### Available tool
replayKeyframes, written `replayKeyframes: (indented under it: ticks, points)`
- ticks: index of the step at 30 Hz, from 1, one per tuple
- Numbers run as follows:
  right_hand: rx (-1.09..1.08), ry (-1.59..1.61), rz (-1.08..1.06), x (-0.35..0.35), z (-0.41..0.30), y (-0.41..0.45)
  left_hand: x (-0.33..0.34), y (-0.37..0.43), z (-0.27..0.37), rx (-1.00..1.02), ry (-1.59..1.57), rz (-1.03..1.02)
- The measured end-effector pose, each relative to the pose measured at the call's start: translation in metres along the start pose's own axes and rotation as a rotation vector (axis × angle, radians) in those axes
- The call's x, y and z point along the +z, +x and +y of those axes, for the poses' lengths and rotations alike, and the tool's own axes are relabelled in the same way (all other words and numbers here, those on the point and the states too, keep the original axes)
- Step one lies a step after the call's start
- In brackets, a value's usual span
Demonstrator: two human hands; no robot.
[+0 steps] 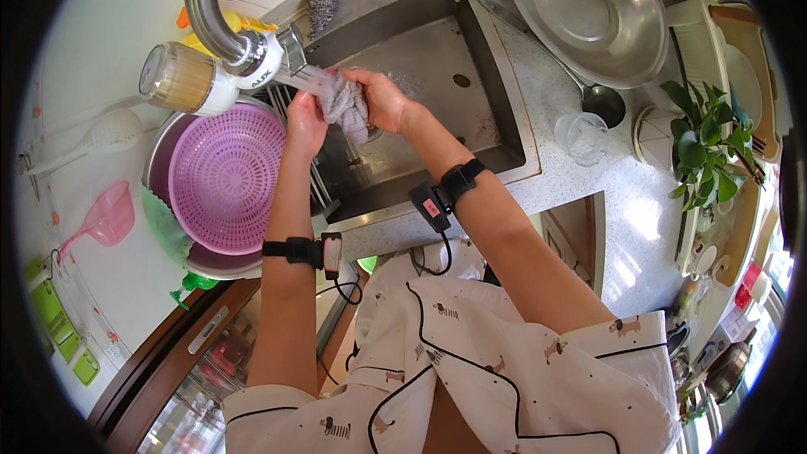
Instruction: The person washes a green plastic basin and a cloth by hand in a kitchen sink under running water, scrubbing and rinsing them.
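A wet, crumpled whitish cloth (pixel 345 104) is bunched between my two hands, over the left side of a stainless steel sink (pixel 435 50). My left hand (pixel 307 121) grips its left side. On the other side, my right hand (pixel 383 99) holds the cloth with fingers curled round its top. Water runs onto the cloth from the faucet (pixel 208 6), whose spout carries a white AUX filter head (pixel 255 72) with a clear cartridge (pixel 179 79). The fingertips are partly hidden by the water and the folds.
Left of the sink, a purple colander (pixel 227 180) sits in a metal basin (pixel 217 263). A steel bowl (pixel 586 6), a ladle (pixel 602 104) and a clear plastic cup (pixel 581 137) stand on the right counter near a leafy plant (pixel 706 142). A steel scrubber (pixel 321 12) lies behind the sink.
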State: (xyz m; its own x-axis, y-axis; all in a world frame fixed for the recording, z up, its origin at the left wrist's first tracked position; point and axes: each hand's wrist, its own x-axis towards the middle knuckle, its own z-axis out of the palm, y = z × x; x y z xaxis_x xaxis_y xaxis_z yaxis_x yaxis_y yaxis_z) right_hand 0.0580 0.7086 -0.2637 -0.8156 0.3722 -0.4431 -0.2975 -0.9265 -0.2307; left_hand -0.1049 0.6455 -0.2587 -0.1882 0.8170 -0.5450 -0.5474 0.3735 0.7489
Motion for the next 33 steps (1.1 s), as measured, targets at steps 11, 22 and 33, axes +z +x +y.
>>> replayKeyframes:
  ticks: [11,22,33]
  points:
    - [-0.012,-0.492,0.333,-0.024,-0.031,-0.009,-0.025,-0.004,0.02,0.043,0.307,0.152]
    - [-0.124,-0.364,0.034,-0.006,-0.023,-0.01,-0.001,-0.015,0.022,-0.362,0.342,-0.07]
    - [-0.319,-0.646,0.375,-0.05,-0.019,0.019,-0.02,-0.02,0.03,-0.201,-0.001,0.086]
